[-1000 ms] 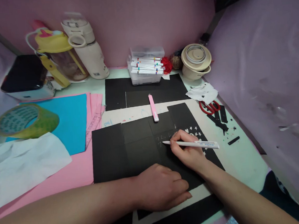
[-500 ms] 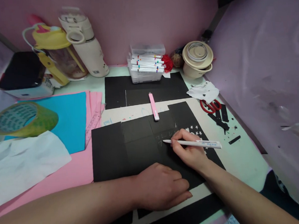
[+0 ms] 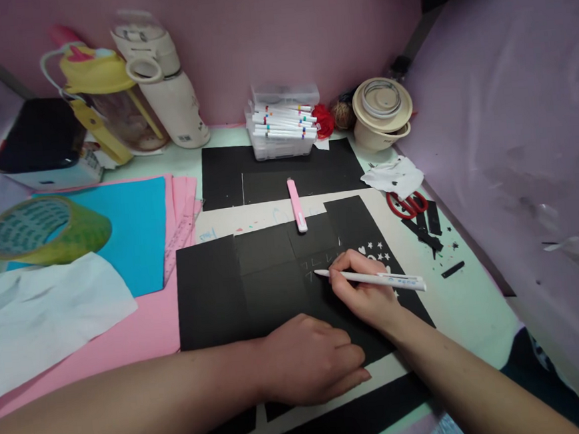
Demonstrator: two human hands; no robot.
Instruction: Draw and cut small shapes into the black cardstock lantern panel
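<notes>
My right hand (image 3: 362,285) grips a white pen (image 3: 382,278). The pen's tip touches a black sheet of card (image 3: 210,293), beside faint light angular marks. Across the lower part of this card lies my left hand (image 3: 313,359), loosely closed, its knuckles up and nothing visible in it. Small white stars and a heart (image 3: 362,251) show on the card to the right of the pen hand. A pink utility knife (image 3: 296,205) lies at the card's far edge, partly over another black sheet (image 3: 221,182).
Red-handled scissors (image 3: 407,204) and black scraps (image 3: 434,217) lie at right. Behind stand a box of markers (image 3: 284,147), a cream pot (image 3: 380,133) and a white bottle (image 3: 175,105). At left, a tape roll (image 3: 87,229) and white paper (image 3: 51,316) rest on coloured sheets.
The pen tip has stayed near the same marks, with the pen tilting slightly. The small mark by the tip looks a little different. My left hand has kept its place.
</notes>
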